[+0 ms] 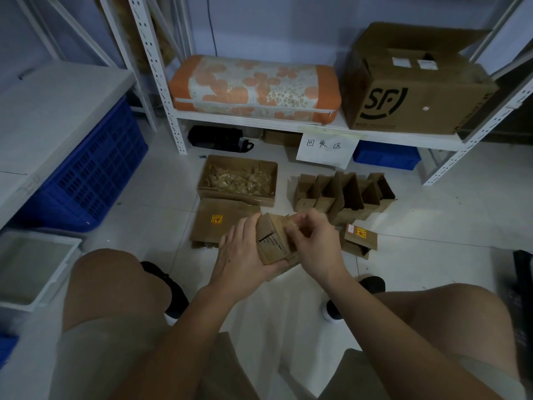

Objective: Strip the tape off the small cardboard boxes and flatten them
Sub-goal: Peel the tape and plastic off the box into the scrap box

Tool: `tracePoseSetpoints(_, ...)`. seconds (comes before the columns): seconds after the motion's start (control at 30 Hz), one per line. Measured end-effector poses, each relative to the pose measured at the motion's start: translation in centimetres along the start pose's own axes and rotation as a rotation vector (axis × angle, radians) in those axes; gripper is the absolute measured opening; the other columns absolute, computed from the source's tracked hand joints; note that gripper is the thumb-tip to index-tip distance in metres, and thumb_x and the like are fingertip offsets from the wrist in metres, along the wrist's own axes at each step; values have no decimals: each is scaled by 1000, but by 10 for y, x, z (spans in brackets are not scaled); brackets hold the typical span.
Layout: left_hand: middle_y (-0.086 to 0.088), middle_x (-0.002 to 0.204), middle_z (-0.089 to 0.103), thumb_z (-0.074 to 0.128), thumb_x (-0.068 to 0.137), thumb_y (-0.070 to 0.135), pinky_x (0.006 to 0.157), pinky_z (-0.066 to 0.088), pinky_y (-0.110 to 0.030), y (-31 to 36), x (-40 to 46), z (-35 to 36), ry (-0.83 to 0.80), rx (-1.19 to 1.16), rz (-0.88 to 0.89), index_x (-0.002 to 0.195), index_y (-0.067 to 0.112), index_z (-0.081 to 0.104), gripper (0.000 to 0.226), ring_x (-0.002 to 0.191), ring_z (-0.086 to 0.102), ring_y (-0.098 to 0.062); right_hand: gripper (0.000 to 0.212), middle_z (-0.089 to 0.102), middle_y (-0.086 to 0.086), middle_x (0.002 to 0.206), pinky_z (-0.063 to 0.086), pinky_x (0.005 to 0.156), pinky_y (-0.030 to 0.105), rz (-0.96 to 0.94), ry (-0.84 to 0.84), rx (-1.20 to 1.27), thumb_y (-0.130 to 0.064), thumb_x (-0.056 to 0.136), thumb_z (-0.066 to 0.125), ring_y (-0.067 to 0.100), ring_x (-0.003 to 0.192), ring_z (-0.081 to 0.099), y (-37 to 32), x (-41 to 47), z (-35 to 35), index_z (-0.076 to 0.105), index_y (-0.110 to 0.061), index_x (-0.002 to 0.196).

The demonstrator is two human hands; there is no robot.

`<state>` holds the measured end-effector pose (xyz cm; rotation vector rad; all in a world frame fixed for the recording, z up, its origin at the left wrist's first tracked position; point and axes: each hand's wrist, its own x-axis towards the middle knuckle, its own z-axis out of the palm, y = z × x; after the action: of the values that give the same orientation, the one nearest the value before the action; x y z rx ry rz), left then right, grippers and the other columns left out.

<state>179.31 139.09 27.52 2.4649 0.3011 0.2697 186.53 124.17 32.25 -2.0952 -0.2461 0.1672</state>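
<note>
The right hand [314, 243] is pinching clear crinkled tape [297, 226] at the top of a small brown cardboard box [272, 241]. The left hand [242, 255] is gripping the box's side, holding it above the white tiled floor [432, 249], in front of an open cardboard box with tape scraps [238, 179].

Up on your white shelf [259, 118] sits an orange flowered cushion [253, 88], and to its right a big brown SF carton [415, 90], flaps open. A handwritten paper sign [327, 148] hangs from the shelf edge. At left you've got a blue slatted crate [92, 174]; lower left, a white tray [31, 267].
</note>
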Motion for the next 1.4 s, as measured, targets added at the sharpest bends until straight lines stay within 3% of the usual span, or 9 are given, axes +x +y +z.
tracePoseSetpoints(0.17,8,142,42,80,69,65,112,31,-37,0,-1,3,-4,-10,-11,154,26,28,107,133,40,-14,23,72,-9,96,55,82,24,-177,-68,-153,-7,94,66,7,90,66,6,-4,-4,74,-22,110)
tracePoseSetpoints(0.3,8,141,43,81,69,64,109,31,-36,-6,-1,2,22,-12,-35,153,25,30,106,132,42,-14,21,74,-16,98,51,81,11,-123,-125,-47,-15,96,66,-1,92,66,4,-5,-4,79,-25,109)
tracePoseSetpoints(0.53,8,140,44,80,68,66,106,27,-30,-9,-3,0,15,35,4,153,27,29,106,131,42,-15,12,73,-9,88,59,84,36,21,-137,42,-11,88,76,11,87,69,8,6,3,76,-23,86)
tracePoseSetpoints(0.8,10,145,42,67,64,78,112,30,-37,-3,25,-16,-50,81,60,154,26,29,111,134,39,-13,14,72,9,93,62,82,43,147,-125,197,-3,83,80,25,91,70,-1,29,-7,70,-12,88)
tracePoseSetpoints(1.07,13,142,40,77,67,75,112,38,-43,-14,73,-29,-80,97,13,154,29,25,111,132,43,-13,12,71,-3,83,58,71,21,-58,-29,-35,-9,85,80,9,79,66,-17,69,7,70,-15,82)
tracePoseSetpoints(1.23,14,141,42,74,68,77,111,38,-41,-37,79,-16,-99,119,-47,154,32,27,108,133,42,-13,14,66,-10,78,55,71,19,-184,7,-158,-3,85,75,4,76,62,-7,80,28,70,-14,80)
tracePoseSetpoints(1.4,13,136,45,72,62,82,103,44,-42,-61,81,-3,-153,-9,-207,150,36,30,108,126,47,-16,15,64,-7,85,54,73,23,-66,-30,-143,-6,90,71,7,81,61,16,92,44,65,-19,89)
